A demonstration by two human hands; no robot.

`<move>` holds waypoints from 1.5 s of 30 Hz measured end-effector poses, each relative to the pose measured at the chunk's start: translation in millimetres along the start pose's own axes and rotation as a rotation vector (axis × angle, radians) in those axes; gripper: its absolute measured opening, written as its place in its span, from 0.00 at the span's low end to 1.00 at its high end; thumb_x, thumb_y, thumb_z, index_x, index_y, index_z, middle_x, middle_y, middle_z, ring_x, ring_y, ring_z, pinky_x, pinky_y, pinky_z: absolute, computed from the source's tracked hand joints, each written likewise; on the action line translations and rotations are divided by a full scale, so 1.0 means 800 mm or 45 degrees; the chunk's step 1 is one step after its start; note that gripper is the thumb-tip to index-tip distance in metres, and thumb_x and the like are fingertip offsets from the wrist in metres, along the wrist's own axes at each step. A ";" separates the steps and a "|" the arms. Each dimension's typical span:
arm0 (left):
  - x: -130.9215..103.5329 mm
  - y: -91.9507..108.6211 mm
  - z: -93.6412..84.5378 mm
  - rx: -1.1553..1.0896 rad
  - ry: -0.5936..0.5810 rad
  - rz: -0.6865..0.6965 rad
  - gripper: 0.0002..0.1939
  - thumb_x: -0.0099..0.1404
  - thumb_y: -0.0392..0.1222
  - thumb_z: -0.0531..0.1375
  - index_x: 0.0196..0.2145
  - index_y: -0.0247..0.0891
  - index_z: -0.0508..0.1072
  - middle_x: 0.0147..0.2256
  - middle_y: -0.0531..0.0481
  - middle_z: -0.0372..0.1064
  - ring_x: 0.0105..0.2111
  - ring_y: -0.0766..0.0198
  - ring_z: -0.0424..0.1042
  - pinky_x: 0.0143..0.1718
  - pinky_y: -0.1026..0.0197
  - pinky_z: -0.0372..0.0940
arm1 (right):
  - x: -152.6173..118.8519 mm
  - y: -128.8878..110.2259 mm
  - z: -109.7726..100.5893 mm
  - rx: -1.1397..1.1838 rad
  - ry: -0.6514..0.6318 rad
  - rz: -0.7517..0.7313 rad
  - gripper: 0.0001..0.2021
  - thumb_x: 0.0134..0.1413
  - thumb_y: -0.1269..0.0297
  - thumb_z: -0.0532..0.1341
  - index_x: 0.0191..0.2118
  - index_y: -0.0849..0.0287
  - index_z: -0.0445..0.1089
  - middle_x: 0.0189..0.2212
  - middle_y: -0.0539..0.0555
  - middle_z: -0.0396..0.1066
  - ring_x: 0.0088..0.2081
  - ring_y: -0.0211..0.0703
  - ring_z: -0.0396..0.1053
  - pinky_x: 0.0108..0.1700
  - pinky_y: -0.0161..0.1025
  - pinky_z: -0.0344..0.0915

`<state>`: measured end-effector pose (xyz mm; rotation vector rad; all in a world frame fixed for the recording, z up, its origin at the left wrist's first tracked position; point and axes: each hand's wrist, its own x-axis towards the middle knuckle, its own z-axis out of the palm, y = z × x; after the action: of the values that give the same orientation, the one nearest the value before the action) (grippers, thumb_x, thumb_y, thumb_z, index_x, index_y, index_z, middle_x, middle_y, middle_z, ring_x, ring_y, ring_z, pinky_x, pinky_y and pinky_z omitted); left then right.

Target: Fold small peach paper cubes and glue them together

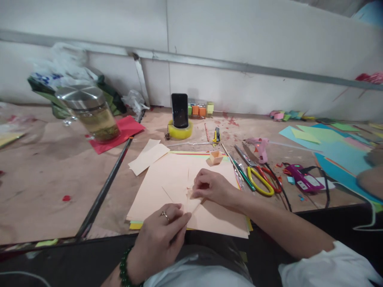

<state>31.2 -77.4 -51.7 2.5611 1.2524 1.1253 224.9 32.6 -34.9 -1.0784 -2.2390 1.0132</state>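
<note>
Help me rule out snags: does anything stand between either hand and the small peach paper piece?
Nothing visible does: the right hand holds the small peach paper piece, and the left hand appears to touch its near end. The open peach paper box stands beyond both, not between.

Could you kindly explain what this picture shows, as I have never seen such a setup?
There is no machine here: a camera worn on a person's head looks forward and down at their bare hands. The right hand pinches a small piece of pale paper; the left hand has its fingers at the near end, though its grip is unclear. Beneath lies a paper stack bearing a little paper box. Scissors and a pink glue gun lie to the right; a lidded jar stands left on red paper.
</note>
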 end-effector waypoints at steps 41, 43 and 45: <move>0.013 0.016 -0.007 0.136 -0.350 -0.073 0.20 0.59 0.32 0.56 0.50 0.34 0.68 0.45 0.43 0.73 0.42 0.54 0.69 0.41 0.53 0.71 | 0.000 -0.014 -0.005 -0.236 -0.069 0.006 0.06 0.50 0.70 0.67 0.27 0.61 0.70 0.29 0.47 0.64 0.29 0.33 0.62 0.31 0.32 0.57; 0.016 0.018 -0.007 0.142 -0.366 -0.086 0.19 0.59 0.33 0.56 0.49 0.34 0.69 0.44 0.43 0.73 0.41 0.53 0.69 0.41 0.52 0.71 | -0.001 -0.013 -0.007 -0.219 -0.064 -0.019 0.05 0.51 0.71 0.66 0.28 0.60 0.70 0.30 0.48 0.64 0.30 0.33 0.63 0.32 0.32 0.58; 0.020 0.020 -0.008 0.136 -0.400 -0.109 0.18 0.59 0.33 0.56 0.48 0.35 0.69 0.43 0.43 0.73 0.40 0.53 0.69 0.39 0.51 0.71 | -0.002 -0.014 -0.009 -0.213 -0.069 -0.035 0.05 0.49 0.70 0.66 0.32 0.59 0.69 0.32 0.48 0.64 0.31 0.35 0.63 0.33 0.33 0.59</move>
<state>44.1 -78.1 -31.6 2.5977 1.3556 0.6234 225.5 29.6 -21.6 -1.0974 -2.4109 0.8666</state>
